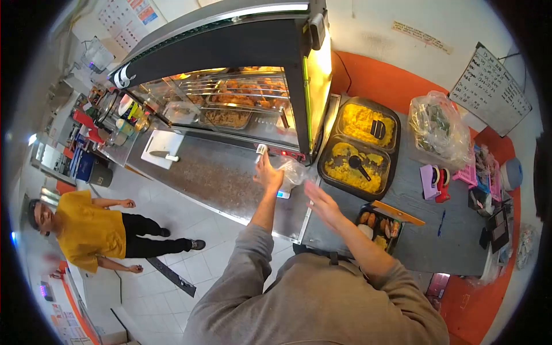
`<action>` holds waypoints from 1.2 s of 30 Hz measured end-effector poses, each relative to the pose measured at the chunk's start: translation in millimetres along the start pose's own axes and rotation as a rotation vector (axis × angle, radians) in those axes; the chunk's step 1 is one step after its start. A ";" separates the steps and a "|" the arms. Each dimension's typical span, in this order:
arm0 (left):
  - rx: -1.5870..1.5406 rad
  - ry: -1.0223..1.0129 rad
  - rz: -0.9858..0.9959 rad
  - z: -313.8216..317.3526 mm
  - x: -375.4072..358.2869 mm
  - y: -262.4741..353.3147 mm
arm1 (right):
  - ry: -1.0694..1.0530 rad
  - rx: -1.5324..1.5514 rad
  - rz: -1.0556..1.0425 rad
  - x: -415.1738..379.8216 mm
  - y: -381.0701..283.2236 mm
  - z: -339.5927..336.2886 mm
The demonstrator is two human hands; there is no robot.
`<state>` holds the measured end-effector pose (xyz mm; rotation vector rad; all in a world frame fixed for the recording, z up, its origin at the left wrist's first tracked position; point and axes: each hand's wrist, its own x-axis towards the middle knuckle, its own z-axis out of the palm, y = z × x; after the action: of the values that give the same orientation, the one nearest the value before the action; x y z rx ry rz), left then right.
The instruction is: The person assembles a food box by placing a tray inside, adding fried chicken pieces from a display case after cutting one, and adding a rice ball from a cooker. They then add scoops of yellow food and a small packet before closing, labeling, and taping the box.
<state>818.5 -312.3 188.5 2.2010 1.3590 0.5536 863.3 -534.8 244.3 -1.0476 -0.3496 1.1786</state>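
My left hand (268, 173) reaches over the steel counter, before the heated display cabinet. A small white piece with dark print (261, 149) is at its fingertips, and the fingers appear closed on it. Right beside this hand lies a clear plastic bag (294, 171); its contents are hard to make out. Under the bag and wrist, part of a white scale (283, 193) with a lit blue display shows. My right hand (323, 202) is held flat with fingers stretched out, just right of the bag, holding nothing.
The display cabinet (218, 57) holds trays of fried food. A black tray (325, 187) of yellow food has a black spoon (360, 167). A knife (164, 155) lies on a white board (155, 141). A food box (397, 225) sits near my right forearm. A person (92, 224) stands left.
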 end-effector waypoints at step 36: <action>-0.118 -1.049 0.734 288.9 -467.5 232.2 | 0.805 0.024 -0.087 -345.1 -32.5 -524.2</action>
<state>950.0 -879.5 58.5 2.2649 -0.0222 -0.3028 1118.3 -1090.4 98.5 -1.3736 0.2502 0.6039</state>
